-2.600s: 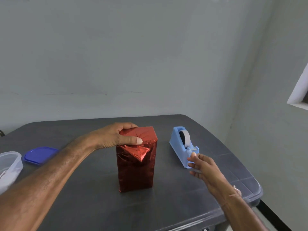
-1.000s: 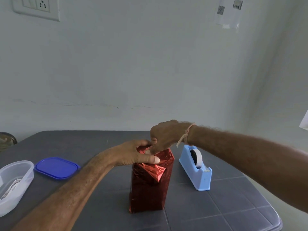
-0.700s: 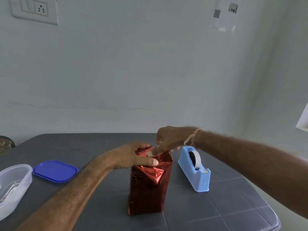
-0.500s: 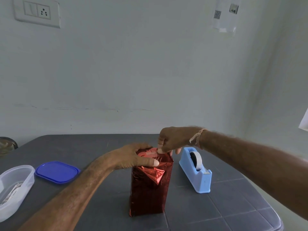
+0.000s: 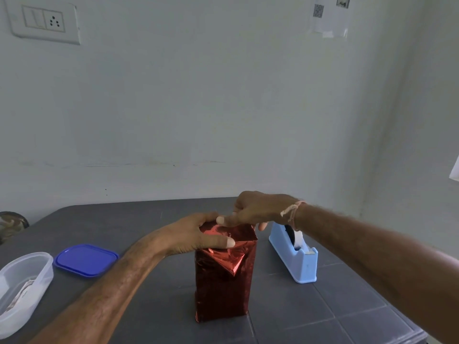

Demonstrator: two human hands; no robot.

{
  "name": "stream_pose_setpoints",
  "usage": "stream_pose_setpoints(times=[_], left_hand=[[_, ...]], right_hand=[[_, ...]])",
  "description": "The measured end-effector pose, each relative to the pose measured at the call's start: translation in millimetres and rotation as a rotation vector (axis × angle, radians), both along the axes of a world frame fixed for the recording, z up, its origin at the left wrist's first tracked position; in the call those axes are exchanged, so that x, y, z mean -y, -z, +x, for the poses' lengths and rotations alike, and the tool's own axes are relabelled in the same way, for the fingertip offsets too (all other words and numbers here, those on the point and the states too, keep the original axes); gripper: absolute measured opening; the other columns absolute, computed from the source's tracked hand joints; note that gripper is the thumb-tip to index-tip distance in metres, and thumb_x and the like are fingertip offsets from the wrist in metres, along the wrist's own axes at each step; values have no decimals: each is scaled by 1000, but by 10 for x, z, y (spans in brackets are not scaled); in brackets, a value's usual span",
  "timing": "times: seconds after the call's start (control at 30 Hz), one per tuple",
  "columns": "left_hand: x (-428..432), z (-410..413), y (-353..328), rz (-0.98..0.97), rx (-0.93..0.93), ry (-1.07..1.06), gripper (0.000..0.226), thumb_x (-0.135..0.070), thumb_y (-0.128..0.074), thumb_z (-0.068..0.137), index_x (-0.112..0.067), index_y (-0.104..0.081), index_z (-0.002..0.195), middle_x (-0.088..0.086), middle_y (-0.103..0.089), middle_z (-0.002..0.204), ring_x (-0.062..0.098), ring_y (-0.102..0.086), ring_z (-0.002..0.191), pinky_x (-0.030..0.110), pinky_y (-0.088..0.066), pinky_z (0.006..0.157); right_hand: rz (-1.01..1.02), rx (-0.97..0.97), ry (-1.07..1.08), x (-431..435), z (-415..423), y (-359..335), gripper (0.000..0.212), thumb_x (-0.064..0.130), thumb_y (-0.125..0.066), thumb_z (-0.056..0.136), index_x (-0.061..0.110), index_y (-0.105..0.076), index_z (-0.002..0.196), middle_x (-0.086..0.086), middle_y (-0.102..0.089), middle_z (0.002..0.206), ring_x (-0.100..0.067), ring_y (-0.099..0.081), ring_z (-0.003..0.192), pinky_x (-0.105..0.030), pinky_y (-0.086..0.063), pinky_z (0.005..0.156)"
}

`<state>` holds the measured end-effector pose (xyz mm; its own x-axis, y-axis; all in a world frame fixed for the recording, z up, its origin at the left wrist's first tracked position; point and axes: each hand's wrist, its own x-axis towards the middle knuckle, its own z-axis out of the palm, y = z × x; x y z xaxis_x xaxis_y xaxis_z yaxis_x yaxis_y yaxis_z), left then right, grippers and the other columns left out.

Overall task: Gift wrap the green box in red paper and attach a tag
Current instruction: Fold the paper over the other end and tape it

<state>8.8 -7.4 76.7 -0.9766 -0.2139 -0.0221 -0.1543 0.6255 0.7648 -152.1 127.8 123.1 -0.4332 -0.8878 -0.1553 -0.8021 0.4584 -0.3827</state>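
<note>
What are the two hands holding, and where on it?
The left hand grips the red wrapped box at its top; the right hand presses fingers onto that top.

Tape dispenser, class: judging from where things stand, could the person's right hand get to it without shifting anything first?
Probably yes. The tape dispenser stands uncovered on the table beside the wrapped box, just under the right hand, which rests on the box top. Nothing lies between them.
</note>
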Motion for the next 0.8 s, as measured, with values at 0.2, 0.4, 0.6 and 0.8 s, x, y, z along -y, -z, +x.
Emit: stream_pose_setpoints(times=[0.2, 0.4, 0.6, 0.8], left_hand=[[27, 2, 27, 30, -20, -1, 58, -61, -82, 73, -43, -63, 126, -15, -71, 117, 4, -68, 108, 37, -52, 105], [15, 22, 19, 62, -40, -14, 84, -60, -83, 74, -44, -44, 148, -15, -56, 142, 3, -55, 127, 34, -42, 115], [-53, 136, 33, 38, -222, -123, 85, -90, -65, 62, -47, -46, 133, -20, -46, 148, 5, -48, 134, 41, -42, 114], [-176, 474, 340, -100, -631, -321, 60, -86, -47, 81, -40, -66, 116, -25, -62, 126, -1, -59, 120, 39, -53, 100]], right_hand=[[-338, -10, 58, -132, 118, 175, 49, 67, -71, 82, 19, -68, 91, 8, -66, 79, -8, -60, 70, -28, -50, 67], [-756, 165, -55, -507, 169, 457, 11, 37, -72, 94, 26, -71, 97, 12, -72, 94, -1, -68, 81, -19, -53, 73], [-727, 53, -250, -681, 87, 577, 32, 43, -75, 90, 25, -72, 115, 14, -68, 115, -9, -65, 113, -20, -54, 90], [-702, 64, -305, -741, 52, 673, 51, 39, -85, 82, 26, -66, 128, 18, -61, 130, -6, -59, 124, -18, -51, 99]])
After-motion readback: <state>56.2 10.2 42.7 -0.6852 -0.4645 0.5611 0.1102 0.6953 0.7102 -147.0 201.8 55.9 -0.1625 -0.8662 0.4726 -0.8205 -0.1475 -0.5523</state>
